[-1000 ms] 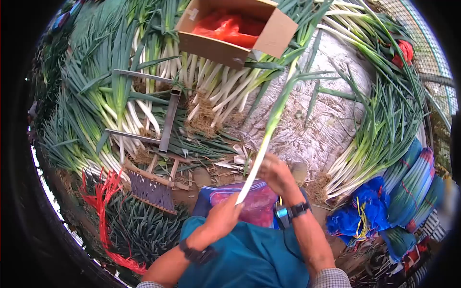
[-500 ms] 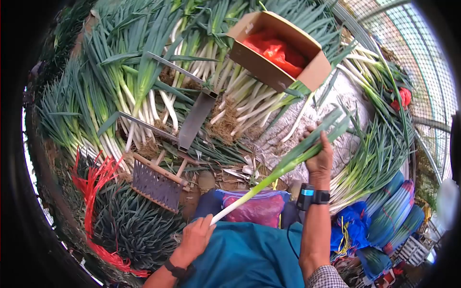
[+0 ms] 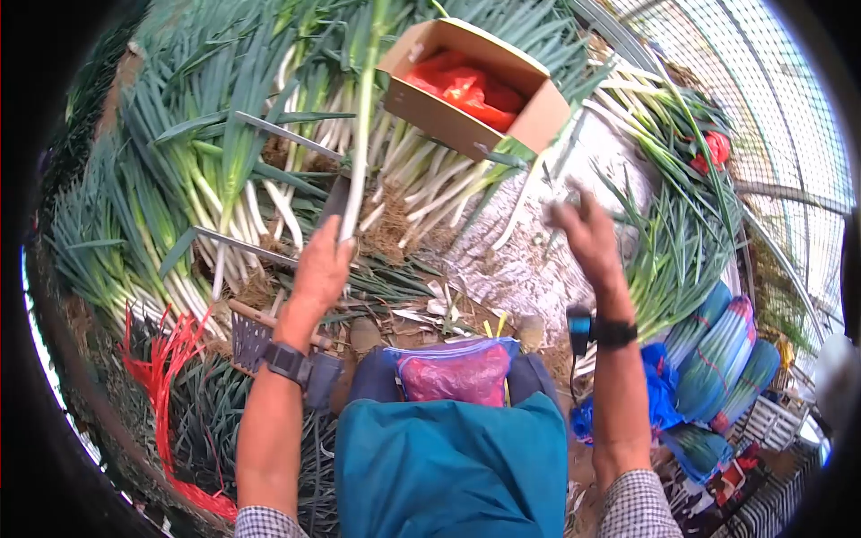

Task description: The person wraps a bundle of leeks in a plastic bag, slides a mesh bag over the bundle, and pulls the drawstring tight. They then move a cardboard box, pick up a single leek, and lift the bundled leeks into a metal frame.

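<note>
My left hand (image 3: 321, 264) is closed round the white root end of a single leek (image 3: 360, 157). That leek stands nearly upright, its green top running out of view at the upper edge. Behind it is a metal bracket with two long prongs (image 3: 291, 134), partly hidden by the leek. On the right, my right hand (image 3: 587, 235) is in the air with its fingers apart and nothing in it, slightly blurred. Below it lies a pale, dirt-marked sheet (image 3: 511, 278).
Heaps of leeks (image 3: 179, 152) cover the left and back. A cardboard box (image 3: 448, 125) holds red plastic (image 3: 466, 90). Red twine (image 3: 166, 394) hangs at left. More leeks (image 3: 686, 242) lie at right, above wrapped bundles (image 3: 717, 345). A zip bag (image 3: 456, 372) rests between my legs.
The leek has swung from slanting across my lap to upright, carried forward by my left hand. My right hand has let go of its green leaves. The view has shifted a little.
</note>
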Demonstrator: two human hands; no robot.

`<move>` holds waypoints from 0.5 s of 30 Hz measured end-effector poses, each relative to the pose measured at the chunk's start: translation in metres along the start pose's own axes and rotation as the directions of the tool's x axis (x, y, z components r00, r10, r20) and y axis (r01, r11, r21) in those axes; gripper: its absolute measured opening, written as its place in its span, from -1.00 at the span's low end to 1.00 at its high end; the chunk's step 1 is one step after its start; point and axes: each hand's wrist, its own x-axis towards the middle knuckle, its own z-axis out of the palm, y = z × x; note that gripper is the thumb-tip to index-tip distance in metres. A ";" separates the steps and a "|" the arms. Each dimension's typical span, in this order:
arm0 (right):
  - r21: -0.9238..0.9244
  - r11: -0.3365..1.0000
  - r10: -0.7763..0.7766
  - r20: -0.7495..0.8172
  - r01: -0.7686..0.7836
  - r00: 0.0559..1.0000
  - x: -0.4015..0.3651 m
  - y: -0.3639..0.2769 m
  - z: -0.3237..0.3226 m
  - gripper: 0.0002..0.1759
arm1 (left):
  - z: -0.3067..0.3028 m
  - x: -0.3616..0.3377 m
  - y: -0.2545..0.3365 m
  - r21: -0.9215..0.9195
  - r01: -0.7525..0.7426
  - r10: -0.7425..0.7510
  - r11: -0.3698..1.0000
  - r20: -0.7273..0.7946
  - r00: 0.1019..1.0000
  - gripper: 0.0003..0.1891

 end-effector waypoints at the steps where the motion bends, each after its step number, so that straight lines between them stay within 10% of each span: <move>1: -0.167 0.968 0.174 -0.083 -0.186 0.981 -0.043 0.044 -0.018 -0.38 | -0.007 0.001 0.009 0.074 0.053 -0.061 0.996 0.113 0.992 -0.48; 5: -0.529 0.678 0.491 -0.192 -0.511 0.850 -0.279 0.256 -0.126 -0.57 | 0.030 -0.064 0.023 0.027 -0.091 0.083 0.995 0.226 0.971 -0.57; 6: -0.445 0.793 0.323 -0.271 -0.416 0.907 -0.334 0.240 -0.131 -0.62 | 0.040 -0.085 0.039 0.020 -0.084 0.073 0.996 0.324 0.943 -0.62; 8: -0.642 0.523 0.580 -0.215 -0.562 0.786 -0.462 0.247 -0.178 -0.63 | 0.056 -0.128 0.080 0.030 -0.217 0.170 0.976 0.519 0.838 -0.81; 11: -0.148 0.343 0.880 -0.294 -0.927 0.373 -0.545 0.195 -0.184 -0.67 | 0.078 -0.182 0.145 -0.169 -0.206 0.261 0.964 0.757 0.599 -0.81; 15: -0.006 0.274 0.956 -0.106 -0.962 0.273 -0.553 0.274 -0.156 -0.72 | 0.098 -0.219 0.197 -0.181 -0.231 0.257 0.956 0.897 0.360 -0.71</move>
